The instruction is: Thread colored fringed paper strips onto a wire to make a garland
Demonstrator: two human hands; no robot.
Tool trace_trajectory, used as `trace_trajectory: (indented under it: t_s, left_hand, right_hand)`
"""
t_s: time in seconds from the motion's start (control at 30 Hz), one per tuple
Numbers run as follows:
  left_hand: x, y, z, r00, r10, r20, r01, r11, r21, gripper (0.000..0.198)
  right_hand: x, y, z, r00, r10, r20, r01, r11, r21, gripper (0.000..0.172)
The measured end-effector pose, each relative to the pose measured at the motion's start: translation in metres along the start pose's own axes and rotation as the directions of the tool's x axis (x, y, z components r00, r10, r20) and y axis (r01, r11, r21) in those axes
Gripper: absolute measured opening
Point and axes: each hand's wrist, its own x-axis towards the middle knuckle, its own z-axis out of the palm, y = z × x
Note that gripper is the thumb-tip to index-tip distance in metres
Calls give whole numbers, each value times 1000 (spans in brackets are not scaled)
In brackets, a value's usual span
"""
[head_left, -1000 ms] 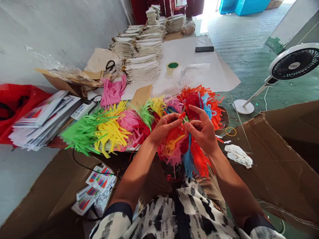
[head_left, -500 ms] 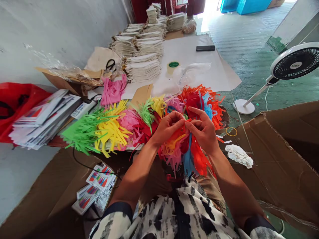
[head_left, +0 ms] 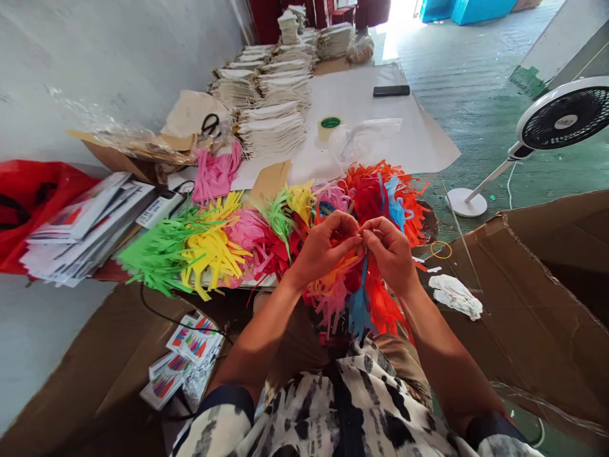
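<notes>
Fingertips of my left hand and my right hand meet in a pinch above the table's front edge. From between them hangs a blue paper tassel, its narrow top at the fingers and its fringe spread below. The exact spot gripped is small and partly hidden. Red paper tassels and a pink tassel hang around it. Behind the hands lie more fringed tassels: orange, light green, yellow and green.
Stacks of white cloth-like bundles line the wall side, near black scissors. A tape roll and black phone lie on white paper. Printed packets sit left. At right are a fan and cardboard.
My right index finger, stretched out before, is now bent in to the pinch. Both hands have shifted slightly right, and the blue tassel still hangs beneath them.
</notes>
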Motion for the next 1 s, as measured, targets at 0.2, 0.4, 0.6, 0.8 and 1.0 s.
trace_trajectory:
  t_s: [0.2,0.4,0.6,0.8,1.0]
  left_hand:
    - [2,2,0,996,-76,56,76,997,-11,31]
    - [4,0,11,967,-135,218,144,989,-29,29]
    - [10,10,19,897,-51,439,-63,968,241,37]
    - [58,14,39,959,224,172,-281,820,498,40]
    - [110,-13,82,868,224,442,-426,794,433,28]
  right_hand:
    - [0,-2,-20,986,-102,-134,86,989,-123,25]
    - [-1,-6,-40,967,-53,-248,62,998,27,32]
    - [-22,-3,-63,951,25,-308,-15,999,34,36]
    - [-39,12,-77,930,7,-366,-15,1000,-20,33]
    - [-41,17,-79,933,-13,-360,-2,999,-44,29]
